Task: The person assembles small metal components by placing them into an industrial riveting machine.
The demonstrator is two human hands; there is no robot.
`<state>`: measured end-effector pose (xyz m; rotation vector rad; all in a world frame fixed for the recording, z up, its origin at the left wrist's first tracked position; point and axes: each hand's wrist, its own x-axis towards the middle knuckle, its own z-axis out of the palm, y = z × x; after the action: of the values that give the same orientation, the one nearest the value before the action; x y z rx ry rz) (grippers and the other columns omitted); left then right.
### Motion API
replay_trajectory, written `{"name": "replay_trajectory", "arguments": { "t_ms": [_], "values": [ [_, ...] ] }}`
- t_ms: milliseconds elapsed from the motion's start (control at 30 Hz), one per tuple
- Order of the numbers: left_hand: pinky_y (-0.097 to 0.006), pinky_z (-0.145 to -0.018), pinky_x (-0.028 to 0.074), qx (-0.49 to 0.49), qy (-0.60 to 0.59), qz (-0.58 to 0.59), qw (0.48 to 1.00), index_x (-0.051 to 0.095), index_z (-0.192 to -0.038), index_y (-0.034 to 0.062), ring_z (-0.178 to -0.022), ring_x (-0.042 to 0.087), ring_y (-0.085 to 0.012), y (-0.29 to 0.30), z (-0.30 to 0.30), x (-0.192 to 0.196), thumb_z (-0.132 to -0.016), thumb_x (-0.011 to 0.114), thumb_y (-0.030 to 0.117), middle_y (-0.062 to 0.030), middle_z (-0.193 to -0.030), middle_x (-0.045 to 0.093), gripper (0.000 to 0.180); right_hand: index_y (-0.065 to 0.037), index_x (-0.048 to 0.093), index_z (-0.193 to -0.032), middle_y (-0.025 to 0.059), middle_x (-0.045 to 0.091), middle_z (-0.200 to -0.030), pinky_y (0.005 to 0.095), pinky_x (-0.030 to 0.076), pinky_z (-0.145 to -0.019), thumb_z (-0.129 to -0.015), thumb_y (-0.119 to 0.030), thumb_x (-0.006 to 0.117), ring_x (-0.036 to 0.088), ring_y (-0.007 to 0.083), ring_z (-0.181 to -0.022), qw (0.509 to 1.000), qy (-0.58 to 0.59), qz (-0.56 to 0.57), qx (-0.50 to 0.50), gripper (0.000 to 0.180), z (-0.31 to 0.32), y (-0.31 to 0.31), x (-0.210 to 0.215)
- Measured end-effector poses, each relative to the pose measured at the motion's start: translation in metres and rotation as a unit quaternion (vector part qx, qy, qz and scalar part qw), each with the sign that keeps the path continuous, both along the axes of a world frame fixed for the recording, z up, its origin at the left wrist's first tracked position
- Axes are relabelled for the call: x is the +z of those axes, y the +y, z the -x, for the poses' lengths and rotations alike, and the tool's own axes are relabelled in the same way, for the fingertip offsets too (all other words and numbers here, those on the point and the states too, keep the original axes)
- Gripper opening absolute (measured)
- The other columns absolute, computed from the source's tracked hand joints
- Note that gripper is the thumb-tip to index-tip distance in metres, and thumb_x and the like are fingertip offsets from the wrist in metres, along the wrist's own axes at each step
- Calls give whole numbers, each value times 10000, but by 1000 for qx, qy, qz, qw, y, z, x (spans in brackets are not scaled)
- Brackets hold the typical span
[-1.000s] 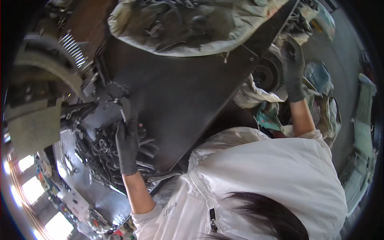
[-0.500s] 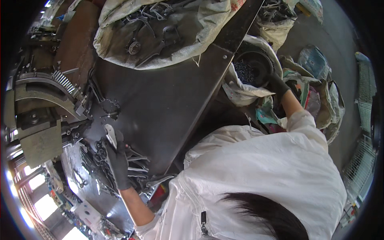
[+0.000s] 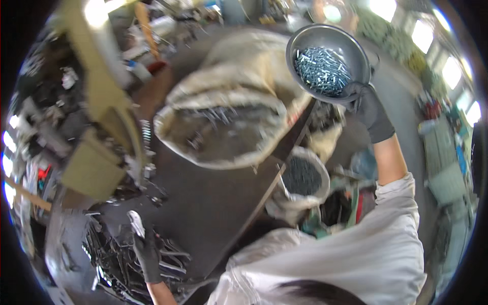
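My right hand [image 3: 373, 112], in a dark grey glove, grips the near rim of a round dark bowl [image 3: 360, 56], holding it raised at the upper right. Inside the bowl lies a heap of small shiny rivets or pins [image 3: 323, 71]; their exact kind is too small to tell. At the lower left my gloved left hand [image 3: 147, 256] is closed on a pale silvery metal piece [image 3: 136, 223], which sticks up past the fingers. Around that hand is a pile of dark, long curved metal parts [image 3: 109, 259] on the bench.
A large woven sack [image 3: 218, 165] with metal parts inside lies open on the dark bench [image 3: 203, 203]. Beyond the bench edge stands a white-lined bucket [image 3: 323, 190] of small dark pieces, beside more sacks [image 3: 325, 145]. A machine [image 3: 96, 168] borders the left.
My right hand has lifted the bowl out of the white-lined bucket, up and forward. My left hand still holds the silvery piece over the pile. The whole view has tilted upward.
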<state>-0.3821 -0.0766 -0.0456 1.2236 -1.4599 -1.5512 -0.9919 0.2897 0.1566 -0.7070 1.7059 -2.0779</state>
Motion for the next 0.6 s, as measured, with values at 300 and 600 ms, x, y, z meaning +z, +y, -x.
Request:
{"name": "replay_trajectory", "arguments": {
  "t_ms": [300, 600],
  "values": [
    [-312, -604, 532, -11, -13, 111, 994, 616, -1172, -29, -710, 678, -137, 10, -29, 3, -994, 751, 313, -77, -903, 713, 408, 43, 642, -1161, 146, 745, -922, 335, 597, -741, -987, -258, 742, 734, 234, -895, 594, 780, 98, -169, 361, -89, -237, 357],
    [-314, -601, 580, -22, -67, 90, 993, 624, -1098, -56, -750, 708, -138, 0, -22, 7, -968, 778, 418, -77, -869, 693, 515, -34, 752, -993, 184, 774, -943, 438, 612, -824, -911, -187, 764, 760, 289, -921, 636, 748, 10, -188, 174, -132, -409, 530]
  ]
}}
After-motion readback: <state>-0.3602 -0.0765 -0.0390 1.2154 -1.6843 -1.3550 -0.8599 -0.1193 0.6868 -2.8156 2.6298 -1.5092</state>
